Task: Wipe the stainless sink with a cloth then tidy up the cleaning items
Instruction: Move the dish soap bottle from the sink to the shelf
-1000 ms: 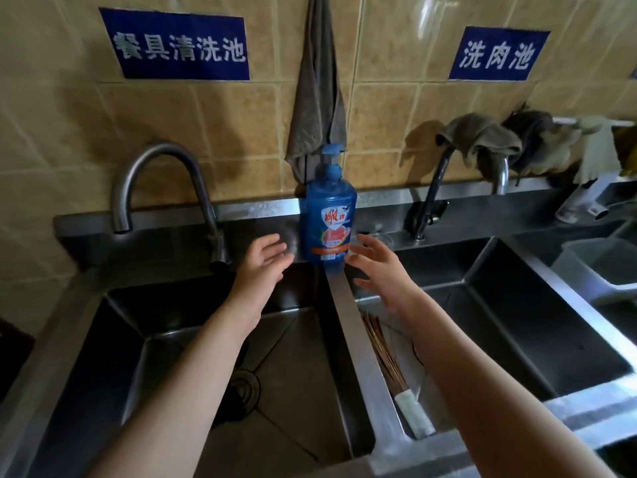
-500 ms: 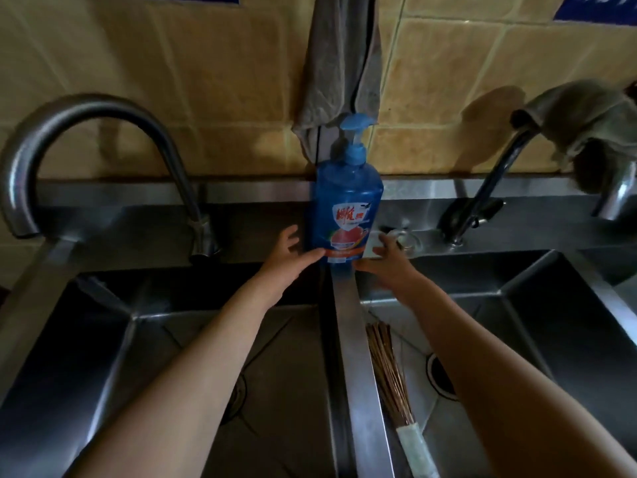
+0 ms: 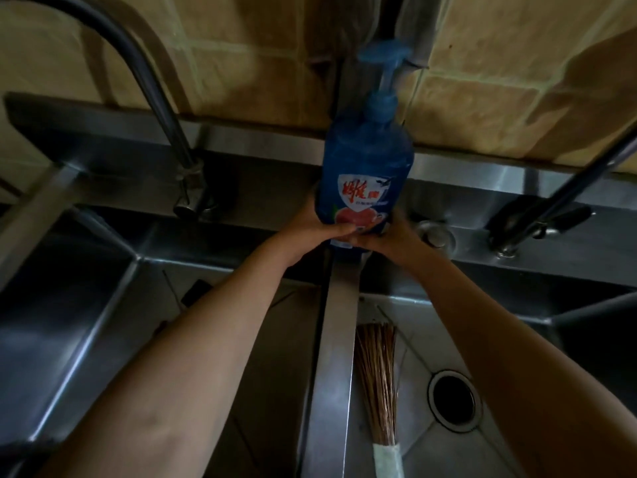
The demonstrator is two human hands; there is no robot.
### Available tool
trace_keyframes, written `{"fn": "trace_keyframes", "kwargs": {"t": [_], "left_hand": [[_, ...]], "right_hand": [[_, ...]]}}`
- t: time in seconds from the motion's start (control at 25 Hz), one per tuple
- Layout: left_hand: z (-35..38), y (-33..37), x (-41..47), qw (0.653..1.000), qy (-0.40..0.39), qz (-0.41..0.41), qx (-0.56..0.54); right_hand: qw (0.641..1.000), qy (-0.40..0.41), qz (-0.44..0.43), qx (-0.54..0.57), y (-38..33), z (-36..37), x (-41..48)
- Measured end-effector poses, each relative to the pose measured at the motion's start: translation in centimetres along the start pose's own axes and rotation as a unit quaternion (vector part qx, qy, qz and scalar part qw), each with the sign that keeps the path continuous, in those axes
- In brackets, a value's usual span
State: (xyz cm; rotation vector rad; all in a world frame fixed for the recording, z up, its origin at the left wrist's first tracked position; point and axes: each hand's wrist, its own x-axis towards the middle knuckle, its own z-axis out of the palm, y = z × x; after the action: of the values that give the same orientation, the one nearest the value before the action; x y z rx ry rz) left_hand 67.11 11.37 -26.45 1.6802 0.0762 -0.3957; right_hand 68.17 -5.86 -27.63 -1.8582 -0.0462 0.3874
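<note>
Forearms stretch from the lower corners to frame centre; left hand [image 3: 319, 229] and right hand [image 3: 393, 238] grip the bottle [image 3: 365, 167] low down.

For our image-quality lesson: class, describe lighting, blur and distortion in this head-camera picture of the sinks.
Head view: dim, left basin nearly black; glare brightens the right basin floor beside the brush; left faucet and soap bottle pump look blurred; wide-angle lens stretches the frame's edges.

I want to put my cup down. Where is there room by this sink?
The back ledge is bare between the left faucet and the soap bottle. The left basin looks bare too, though it is dark. Crowded: right of the bottle sit a round knob and the right faucet; the right basin holds a brush beside its drain.
</note>
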Motion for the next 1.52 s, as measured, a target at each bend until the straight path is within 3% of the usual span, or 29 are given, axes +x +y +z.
{"fn": "trace_keyframes", "kwargs": {"t": [0.36,0.6,0.84,0.96,1.16,1.52], "left_hand": [[0.1,-1.4,1.7,0.999,0.009,0.033,0.009],[0.6,-2.1,0.5,0.998,0.020,0.061,-0.018],[-0.7,-2.3,-3.5,0.997,0.041,0.061,-0.039],[-1.4,-1.6,-6.3,0.994,0.062,0.075,-0.044],[-3.0,-0.3,-11.0,0.988,0.103,0.097,-0.054],[-5.3,3.0,-26.4,0.965,0.247,0.052,-0.064]], "right_hand": [[0.994,-0.008,0.025,-0.106,2.2,-0.1,2.4],[0.999,-0.005,-0.001,-0.035,2.4,0.6,0.7],[0.999,-0.018,0.028,0.025,1.4,2.7,-2.7],[0.998,-0.047,-0.036,0.009,0.1,3.5,-4.6],[0.993,-0.090,-0.066,0.043,-3.1,5.4,-7.2],[0.962,-0.214,-0.169,0.021,-8.8,12.1,-13.8]]}}
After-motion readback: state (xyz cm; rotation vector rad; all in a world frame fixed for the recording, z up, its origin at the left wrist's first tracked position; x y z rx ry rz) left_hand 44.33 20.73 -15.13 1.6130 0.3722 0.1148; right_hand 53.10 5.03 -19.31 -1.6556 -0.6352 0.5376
